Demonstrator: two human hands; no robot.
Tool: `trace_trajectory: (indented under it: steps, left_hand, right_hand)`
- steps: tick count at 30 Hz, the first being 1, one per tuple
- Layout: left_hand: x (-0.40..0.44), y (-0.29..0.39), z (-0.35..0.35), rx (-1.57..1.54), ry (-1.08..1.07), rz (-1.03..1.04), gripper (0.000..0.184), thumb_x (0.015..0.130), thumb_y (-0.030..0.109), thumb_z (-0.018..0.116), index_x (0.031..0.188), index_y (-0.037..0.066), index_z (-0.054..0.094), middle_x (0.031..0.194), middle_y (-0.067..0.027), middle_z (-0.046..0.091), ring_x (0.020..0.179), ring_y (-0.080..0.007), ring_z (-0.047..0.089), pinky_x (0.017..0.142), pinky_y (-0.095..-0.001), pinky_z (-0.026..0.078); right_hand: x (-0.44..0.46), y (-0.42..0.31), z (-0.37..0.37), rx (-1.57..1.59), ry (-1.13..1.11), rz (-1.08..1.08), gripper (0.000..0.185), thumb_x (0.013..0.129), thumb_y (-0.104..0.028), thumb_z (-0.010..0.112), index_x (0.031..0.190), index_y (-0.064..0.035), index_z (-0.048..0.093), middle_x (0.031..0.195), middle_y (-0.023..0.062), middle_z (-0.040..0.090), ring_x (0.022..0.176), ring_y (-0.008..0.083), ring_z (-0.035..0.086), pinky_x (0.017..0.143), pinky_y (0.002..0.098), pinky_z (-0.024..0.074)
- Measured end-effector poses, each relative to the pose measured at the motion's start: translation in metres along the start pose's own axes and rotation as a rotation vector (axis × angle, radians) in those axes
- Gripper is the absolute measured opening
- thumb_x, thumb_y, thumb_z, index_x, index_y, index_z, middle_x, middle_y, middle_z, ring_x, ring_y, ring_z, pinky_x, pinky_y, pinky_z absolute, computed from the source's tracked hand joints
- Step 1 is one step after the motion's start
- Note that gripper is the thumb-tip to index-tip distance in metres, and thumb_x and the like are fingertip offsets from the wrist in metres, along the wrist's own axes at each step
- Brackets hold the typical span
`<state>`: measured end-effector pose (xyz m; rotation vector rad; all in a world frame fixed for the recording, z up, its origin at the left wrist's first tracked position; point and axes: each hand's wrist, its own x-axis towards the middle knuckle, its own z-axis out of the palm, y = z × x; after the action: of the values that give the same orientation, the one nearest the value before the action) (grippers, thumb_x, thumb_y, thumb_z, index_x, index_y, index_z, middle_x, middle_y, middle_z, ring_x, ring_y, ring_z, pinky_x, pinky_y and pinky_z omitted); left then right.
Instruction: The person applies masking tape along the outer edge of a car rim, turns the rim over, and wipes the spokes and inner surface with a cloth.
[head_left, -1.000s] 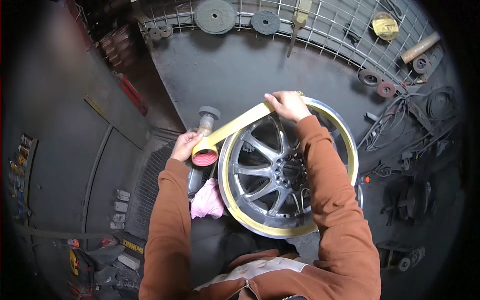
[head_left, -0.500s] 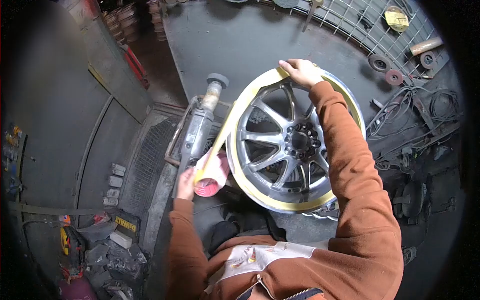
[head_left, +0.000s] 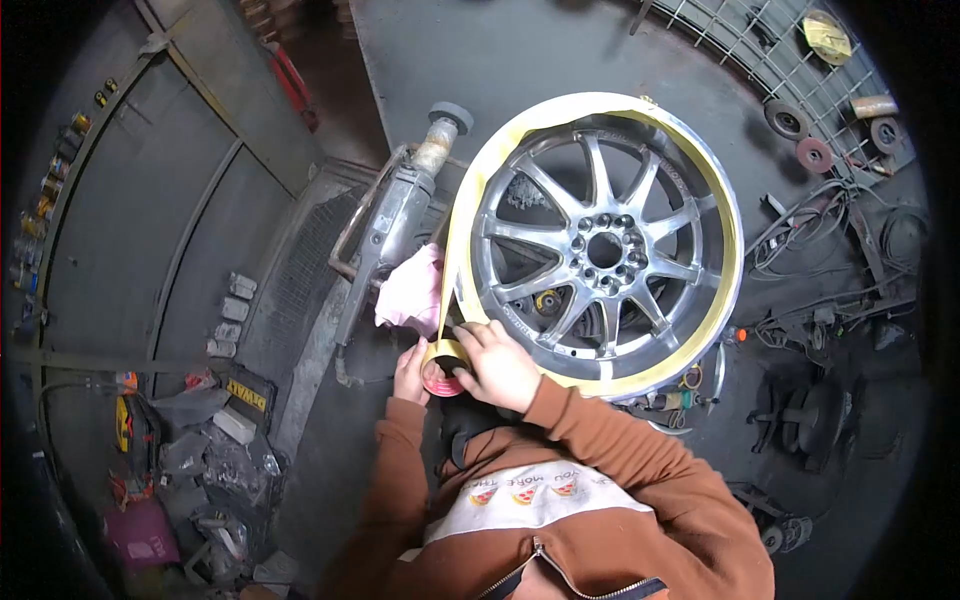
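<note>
A polished multi-spoke wheel (head_left: pixel 604 250) has yellow tape (head_left: pixel 500 140) around its rim. From the rim's left side a strip of tape runs down to the tape roll (head_left: pixel 445 367), which has a red inner core. My left hand (head_left: pixel 411 372) grips the roll from the left. On the roll's right side my right hand (head_left: pixel 494 368) has its fingers closed on it, close below the wheel's lower left edge. A pink cloth (head_left: pixel 411 290) lies left of the wheel, just above the roll.
A grey metal machine arm (head_left: pixel 400 215) with a round knob stands left of the wheel. Cables (head_left: pixel 815 225) and grinding discs (head_left: pixel 786 119) are at the right. A black case (head_left: pixel 250 392) and plastic bags (head_left: pixel 228 465) lie at the lower left.
My right hand has left the wheel's top and come down to the tape roll. The tape strip now follows the rim's left side. The view has shifted, and the wheel appears higher.
</note>
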<state>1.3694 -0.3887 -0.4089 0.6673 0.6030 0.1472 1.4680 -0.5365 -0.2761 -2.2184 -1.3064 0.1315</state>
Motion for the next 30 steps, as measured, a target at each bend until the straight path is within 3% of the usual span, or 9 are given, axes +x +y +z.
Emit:
trace_trajectory:
  steps: [2, 6, 10, 15, 19, 22, 24, 26, 30]
  left_hand:
    - [-0.004, 0.008, 0.007, 0.097, 0.043, -0.023, 0.029, 0.096, 0.030, 0.050, 0.081, 0.006, 0.055, 0.047, 0.0026, 0.037, 0.036, -0.0085, 0.037, 0.041, -0.0231, 0.036]
    - [-0.013, 0.018, 0.015, 0.189, 0.032, -0.060, 0.030, 0.097, 0.032, 0.049, 0.081, 0.006, 0.056, 0.047, 0.0025, 0.037, 0.036, -0.0083, 0.036, 0.040, -0.0233, 0.034]
    - [-0.004, 0.009, 0.003, 0.306, -0.120, -0.183, 0.037, 0.098, 0.036, 0.043, 0.087, 0.004, 0.057, 0.049, 0.0008, 0.042, 0.034, -0.0087, 0.037, 0.038, -0.0244, 0.034]
    - [-0.028, -0.028, 0.009, 0.385, 0.037, -0.195, 0.049, 0.099, 0.043, 0.036, 0.083, 0.001, 0.056, 0.055, -0.0027, 0.047, 0.038, -0.0100, 0.041, 0.040, -0.0245, 0.039]
    - [-0.030, -0.033, 0.012, 0.346, -0.003, -0.166, 0.045, 0.098, 0.043, 0.041, 0.087, 0.003, 0.057, 0.063, -0.0019, 0.053, 0.046, -0.0093, 0.047, 0.041, -0.0231, 0.038]
    - [-0.034, -0.030, 0.014, 0.377, 0.026, -0.059, 0.041, 0.098, 0.041, 0.042, 0.085, 0.005, 0.058, 0.064, -0.0002, 0.053, 0.047, -0.0072, 0.046, 0.042, -0.0217, 0.038]
    - [-0.040, -0.025, 0.018, 0.357, 0.051, 0.007, 0.036, 0.098, 0.036, 0.044, 0.083, 0.006, 0.059, 0.065, 0.0008, 0.054, 0.047, -0.0054, 0.046, 0.042, -0.0207, 0.039]
    - [-0.044, -0.021, 0.020, 0.371, 0.136, 0.032, 0.033, 0.097, 0.032, 0.047, 0.081, 0.006, 0.059, 0.066, 0.0008, 0.054, 0.047, -0.0056, 0.046, 0.041, -0.0205, 0.038]
    - [-0.026, -0.043, 0.004, 0.379, 0.157, 0.153, 0.029, 0.096, 0.030, 0.053, 0.081, 0.005, 0.059, 0.068, 0.0017, 0.054, 0.057, -0.0038, 0.047, 0.051, -0.0213, 0.038]
  right_hand:
    - [0.002, -0.008, 0.008, 0.008, -0.058, 0.064, 0.058, 0.071, -0.020, 0.069, 0.121, 0.0023, 0.050, 0.111, 0.0157, 0.055, 0.102, 0.0306, 0.050, 0.088, 0.0363, 0.0453]
    - [-0.007, 0.001, 0.050, 0.041, -0.218, 0.225, 0.045, 0.077, -0.011, 0.060, 0.119, 0.0023, 0.049, 0.108, 0.0204, 0.054, 0.085, 0.0345, 0.062, 0.073, 0.0403, 0.0517]
    - [-0.052, -0.001, 0.079, 0.267, 0.102, 0.315, 0.045, 0.079, -0.003, 0.052, 0.121, 0.0070, 0.040, 0.105, 0.0283, 0.050, 0.075, 0.0425, 0.062, 0.064, 0.0459, 0.0527]
    - [-0.109, -0.006, 0.098, 0.462, 0.227, 0.536, 0.051, 0.077, -0.005, 0.058, 0.125, 0.0043, 0.042, 0.102, 0.0255, 0.054, 0.089, 0.0384, 0.058, 0.081, 0.0415, 0.0473]
    - [-0.109, -0.001, 0.079, 0.760, 0.091, 0.765, 0.059, 0.078, -0.013, 0.062, 0.129, 0.0039, 0.039, 0.095, 0.0230, 0.058, 0.090, 0.0353, 0.060, 0.081, 0.0398, 0.0478]
    - [-0.114, -0.006, 0.056, 0.572, -0.028, 0.694, 0.063, 0.079, -0.022, 0.063, 0.131, 0.0034, 0.037, 0.096, 0.0230, 0.059, 0.088, 0.0355, 0.062, 0.076, 0.0400, 0.0500]
    - [-0.110, -0.016, 0.022, 0.182, -0.101, 0.549, 0.062, 0.079, -0.024, 0.064, 0.130, 0.0017, 0.040, 0.094, 0.0225, 0.062, 0.075, 0.0364, 0.064, 0.070, 0.0414, 0.0524]
    - [-0.099, -0.004, 0.009, 0.182, 0.045, 0.314, 0.031, 0.079, -0.017, 0.064, 0.105, 0.0001, 0.059, 0.091, 0.0177, 0.062, 0.078, 0.0353, 0.062, 0.070, 0.0417, 0.0513]
    - [-0.017, 0.017, -0.026, 0.038, 0.139, -0.140, 0.019, 0.074, -0.009, 0.063, 0.093, -0.0033, 0.064, 0.085, 0.0099, 0.058, 0.088, 0.0281, 0.055, 0.075, 0.0368, 0.0477]
